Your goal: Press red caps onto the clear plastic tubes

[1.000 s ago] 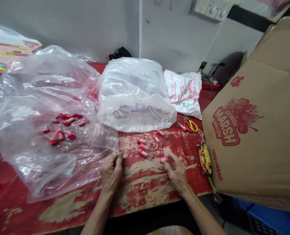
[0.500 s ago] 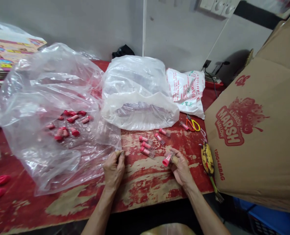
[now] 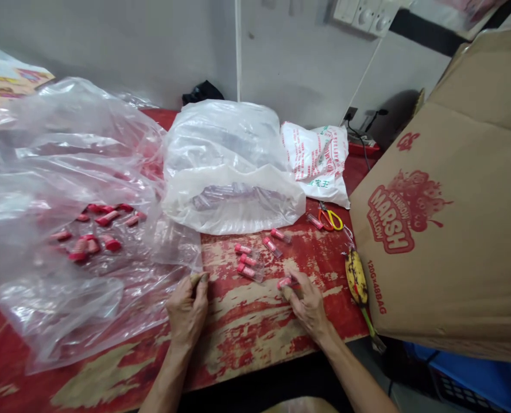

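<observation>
My right hand (image 3: 308,307) pinches a small clear tube with a pink cap (image 3: 285,282) at its fingertips, just above the worn red table (image 3: 242,338). Close by lie several similar capped tubes (image 3: 247,265). My left hand (image 3: 187,312) rests at the edge of a large clear plastic bag (image 3: 66,172), fingers pinched together. Whether they hold a small pale bit is unclear. Several pink-red caps (image 3: 89,235) lie under the bag's film. A second clear bag (image 3: 233,198) holds a bundle of clear tubes (image 3: 238,196).
Yellow-handled scissors (image 3: 329,219) and a spotted banana (image 3: 356,278) lie at the right, against a large cardboard carton (image 3: 432,229) that overhangs the table. A white printed bag (image 3: 316,160) stands at the back. Below the carton is a blue crate (image 3: 462,373).
The capped tube in my right hand has gone from tilted up to low and nearly level near the table. My view has swung slightly left. My left hand stays at the bag's edge.
</observation>
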{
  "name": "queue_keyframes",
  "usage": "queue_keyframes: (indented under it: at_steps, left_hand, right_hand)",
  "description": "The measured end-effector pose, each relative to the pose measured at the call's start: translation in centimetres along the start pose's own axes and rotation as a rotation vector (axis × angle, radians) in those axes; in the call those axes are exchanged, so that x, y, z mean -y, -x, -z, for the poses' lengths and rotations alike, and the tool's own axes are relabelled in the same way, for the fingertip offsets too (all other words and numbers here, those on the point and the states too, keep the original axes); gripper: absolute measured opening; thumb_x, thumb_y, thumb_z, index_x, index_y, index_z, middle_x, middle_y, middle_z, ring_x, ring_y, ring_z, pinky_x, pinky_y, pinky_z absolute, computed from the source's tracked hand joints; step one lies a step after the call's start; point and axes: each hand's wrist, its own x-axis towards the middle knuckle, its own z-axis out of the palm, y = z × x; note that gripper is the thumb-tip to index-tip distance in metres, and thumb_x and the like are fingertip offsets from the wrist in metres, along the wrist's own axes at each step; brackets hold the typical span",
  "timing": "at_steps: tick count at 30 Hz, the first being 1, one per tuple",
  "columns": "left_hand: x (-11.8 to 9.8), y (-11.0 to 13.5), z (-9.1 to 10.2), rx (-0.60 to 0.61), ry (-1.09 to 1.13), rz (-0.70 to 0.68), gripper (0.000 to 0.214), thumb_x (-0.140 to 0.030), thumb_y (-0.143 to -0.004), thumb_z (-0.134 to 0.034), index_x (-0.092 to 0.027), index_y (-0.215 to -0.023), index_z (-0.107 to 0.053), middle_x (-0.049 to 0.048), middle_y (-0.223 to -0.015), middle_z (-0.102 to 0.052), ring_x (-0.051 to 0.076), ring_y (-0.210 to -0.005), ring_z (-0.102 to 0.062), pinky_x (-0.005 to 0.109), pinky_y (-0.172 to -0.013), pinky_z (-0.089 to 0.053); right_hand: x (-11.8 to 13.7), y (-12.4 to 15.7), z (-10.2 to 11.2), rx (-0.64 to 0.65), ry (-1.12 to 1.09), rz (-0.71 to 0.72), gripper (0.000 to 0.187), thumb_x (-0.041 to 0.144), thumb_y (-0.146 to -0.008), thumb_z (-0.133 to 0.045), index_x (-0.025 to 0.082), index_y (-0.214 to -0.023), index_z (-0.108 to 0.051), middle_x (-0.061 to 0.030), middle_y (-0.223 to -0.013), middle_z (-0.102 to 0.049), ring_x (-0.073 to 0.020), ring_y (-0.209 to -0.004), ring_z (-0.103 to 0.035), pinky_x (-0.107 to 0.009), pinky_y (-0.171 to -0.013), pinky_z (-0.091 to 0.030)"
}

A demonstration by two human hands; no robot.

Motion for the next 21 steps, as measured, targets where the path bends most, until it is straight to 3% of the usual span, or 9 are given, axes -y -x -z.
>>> queue_keyframes:
  at_steps: [2, 5, 9, 11, 13, 17, 21]
  left_hand:
    - [0.0, 0.0, 0.0, -0.002, -0.003, 0.001, 0.027, -0.04, -0.084, -0.05, -0.018, -0.079, -0.065, 0.002, -0.075, -0.066, 0.016, -0.069, -0.061, 0.026, -0.067, -0.045]
    - [0.0, 0.0, 0.1, -0.009, -0.011, -0.005, 0.027, -0.04, -0.084, -0.05, -0.018, -0.079, -0.065, 0.0017, -0.073, -0.066, 0.016, -0.068, -0.06, 0.027, -0.066, -0.045]
    - [0.0, 0.0, 0.0, -0.01, -0.012, -0.009, 0.027, -0.04, -0.084, -0.049, -0.018, -0.077, -0.064, 0.0018, -0.072, -0.065, 0.016, -0.068, -0.06, 0.027, -0.066, -0.044]
    - [0.1, 0.0, 0.0, -0.007, -0.014, -0.006, 0.028, -0.04, -0.085, -0.049, -0.018, -0.077, -0.065, 0.0022, -0.073, -0.065, 0.017, -0.069, -0.06, 0.027, -0.067, -0.044]
    - [0.1, 0.1, 0.0, 0.002, -0.013, 0.0, 0.028, -0.04, -0.085, -0.049, -0.018, -0.078, -0.065, 0.0023, -0.073, -0.065, 0.017, -0.07, -0.06, 0.027, -0.067, -0.044]
    - [0.0, 0.2, 0.0, 0.008, -0.011, 0.006, 0.028, -0.04, -0.086, -0.048, -0.019, -0.079, -0.065, 0.0019, -0.074, -0.065, 0.016, -0.069, -0.06, 0.026, -0.066, -0.043]
    - [0.0, 0.1, 0.0, 0.001, -0.007, 0.004, 0.027, -0.039, -0.086, -0.049, -0.019, -0.079, -0.065, 0.002, -0.074, -0.065, 0.016, -0.069, -0.06, 0.026, -0.066, -0.043]
  right_hand:
    - [0.1, 0.1, -0.1, -0.028, 0.028, -0.016, 0.039, 0.019, -0.088, -0.052, 0.023, -0.127, -0.049, -0.0084, -0.103, -0.066, -0.0206, -0.09, -0.065, -0.034, -0.079, -0.055]
    - [0.4, 0.2, -0.3, 0.063, 0.03, 0.006, 0.038, 0.018, -0.088, -0.051, 0.024, -0.124, -0.051, -0.0062, -0.095, -0.067, -0.0207, -0.085, -0.063, -0.036, -0.078, -0.053]
    - [0.5, 0.3, -0.6, 0.004, -0.057, -0.046, 0.039, 0.016, -0.085, -0.053, 0.024, -0.124, -0.051, -0.0074, -0.099, -0.065, -0.0207, -0.088, -0.062, -0.036, -0.081, -0.052]
    - [0.7, 0.3, -0.7, 0.074, -0.132, -0.097, 0.037, 0.015, -0.083, -0.054, 0.024, -0.119, -0.055, -0.0063, -0.095, -0.066, -0.021, -0.088, -0.061, -0.037, -0.083, -0.051]
    - [0.9, 0.0, -0.8, 0.116, -0.291, -0.26, 0.037, 0.017, -0.081, -0.056, 0.025, -0.117, -0.057, -0.0039, -0.091, -0.065, -0.0192, -0.085, -0.061, -0.035, -0.081, -0.051]
    - [1.6, -1.2, -0.3, -0.058, -0.855, -0.689, 0.042, 0.023, -0.072, -0.069, 0.025, -0.111, -0.054, 0.0, -0.09, -0.063, -0.0134, -0.076, -0.062, -0.025, -0.068, -0.053]
    - [1.8, -2.1, 0.4, -0.124, -1.2, -0.909, 0.043, 0.026, -0.067, -0.075, 0.025, -0.106, -0.057, 0.002, -0.087, -0.062, -0.0105, -0.068, -0.06, -0.021, -0.059, -0.053]
